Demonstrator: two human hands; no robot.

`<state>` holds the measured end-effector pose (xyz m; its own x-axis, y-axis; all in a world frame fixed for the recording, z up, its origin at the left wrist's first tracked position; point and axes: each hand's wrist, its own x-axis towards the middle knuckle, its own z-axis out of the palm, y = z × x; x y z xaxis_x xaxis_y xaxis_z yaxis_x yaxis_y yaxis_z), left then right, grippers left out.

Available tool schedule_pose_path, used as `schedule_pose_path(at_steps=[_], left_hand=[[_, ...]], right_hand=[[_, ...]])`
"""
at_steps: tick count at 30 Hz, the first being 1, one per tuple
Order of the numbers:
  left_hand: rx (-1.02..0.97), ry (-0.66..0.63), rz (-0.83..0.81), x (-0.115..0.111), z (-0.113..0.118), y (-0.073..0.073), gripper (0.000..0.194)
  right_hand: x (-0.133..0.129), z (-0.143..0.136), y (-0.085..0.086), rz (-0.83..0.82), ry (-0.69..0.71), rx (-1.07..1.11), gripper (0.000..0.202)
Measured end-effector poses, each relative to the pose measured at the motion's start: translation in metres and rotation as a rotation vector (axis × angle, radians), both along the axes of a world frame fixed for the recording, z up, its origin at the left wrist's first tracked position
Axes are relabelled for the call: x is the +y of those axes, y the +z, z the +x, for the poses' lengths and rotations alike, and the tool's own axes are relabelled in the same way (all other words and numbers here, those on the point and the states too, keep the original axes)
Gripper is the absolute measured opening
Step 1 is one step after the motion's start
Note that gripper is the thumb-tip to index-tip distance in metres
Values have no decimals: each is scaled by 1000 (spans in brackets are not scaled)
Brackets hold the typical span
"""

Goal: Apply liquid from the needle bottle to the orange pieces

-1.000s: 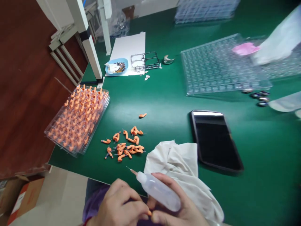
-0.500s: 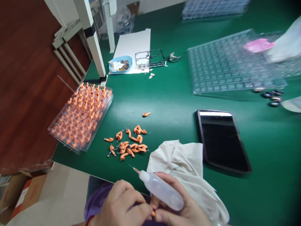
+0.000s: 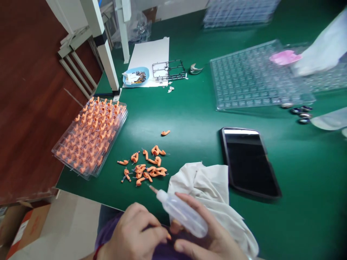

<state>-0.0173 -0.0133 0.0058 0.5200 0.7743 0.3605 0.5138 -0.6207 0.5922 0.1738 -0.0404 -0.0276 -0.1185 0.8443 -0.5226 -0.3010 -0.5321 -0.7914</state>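
right hand at the bottom edge, fingers curled round a clear squeeze bottle, needle tip aimed up and left toward the loose orange pieces. bottle lying slanted across the palm, held over the near table edge, just beside the white cloth. left hand low beside it, fingertips pinched shut on a tiny orange piece, only a sliver of it showing between thumb and finger; touching or almost touching the right thumb, cannot tell which. red band at the left wrist, purple fabric under both hands.

on the green table: scattered orange pieces in a small heap just beyond the bottle's tip, one orange piece lying alone farther back. clear tray full of orange pieces in rows at the left table edge, slightly overhanging. black phone face up, screen dark, right of the cloth and near it. large clear empty-celled tray at the back right, with a pink scrap on its far corner. few small dark beads just in front of that tray. white paper sheet at the back, carrying a small blue dish and a wire frame. white frame post standing at the table's back left corner.
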Motion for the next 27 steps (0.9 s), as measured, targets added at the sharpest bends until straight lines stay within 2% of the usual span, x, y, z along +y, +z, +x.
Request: schedule_pose_path(at_steps=[4, 7, 10, 13, 17, 22, 25, 27], left_hand=[[27, 114, -13, 7, -2, -6, 10], [49, 126, 34, 8, 1, -11, 11], [68, 139, 59, 6, 5, -16, 12], [77, 145, 70, 6, 9, -18, 12], [75, 121, 76, 8, 17, -19, 12], [-7, 43, 110, 8, 21, -18, 12], [-57, 57, 115, 7, 19, -16, 12], [-56, 82, 95, 7, 16, -16, 12]], right_hand=[[12, 9, -17, 359, -12, -497, 56], [22, 11, -26, 452, 1, -631, 46], [23, 11, -26, 443, -25, -638, 38], [18, 7, -18, 391, -63, -611, 41], [12, -1, -8, 248, -135, -406, 50], [13, 1, -14, 192, -131, -360, 47], [14, 4, -15, 183, -165, -352, 50], [14, 4, -10, 150, -220, -336, 51]])
